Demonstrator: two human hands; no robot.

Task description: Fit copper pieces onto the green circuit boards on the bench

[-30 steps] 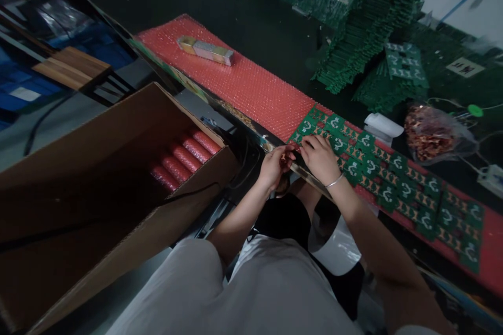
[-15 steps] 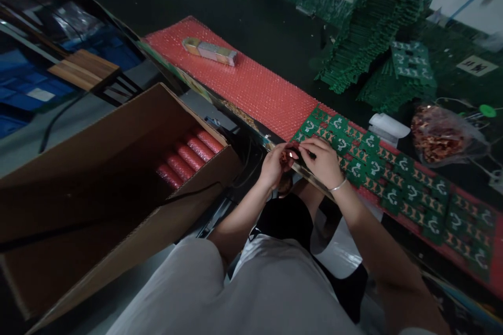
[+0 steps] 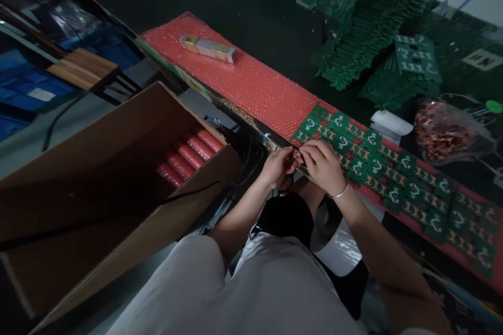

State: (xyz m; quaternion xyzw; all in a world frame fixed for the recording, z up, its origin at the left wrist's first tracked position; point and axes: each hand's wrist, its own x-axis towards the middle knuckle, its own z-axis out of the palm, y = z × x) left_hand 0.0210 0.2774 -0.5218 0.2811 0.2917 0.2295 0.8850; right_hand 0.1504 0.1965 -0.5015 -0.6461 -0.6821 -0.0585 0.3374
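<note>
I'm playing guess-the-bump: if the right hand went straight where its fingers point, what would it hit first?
Probably the left hand, close ahead of the right hand; whether they touch is unclear.

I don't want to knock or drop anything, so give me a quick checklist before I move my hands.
1. Green boards laid out on the red bubble wrap: ok, in rows.
2. Coppery pieces in the left hand: ok, though fingers partly hide them.
3. Right hand gripping a piece: cannot tell, fingertips too small and dark.
4. Bubble wrap free of other items: not ok, a taped bar lies toward its far left end.
5. Bag of copper pieces off the laid-out boards: ok, it sits beyond them.
</note>
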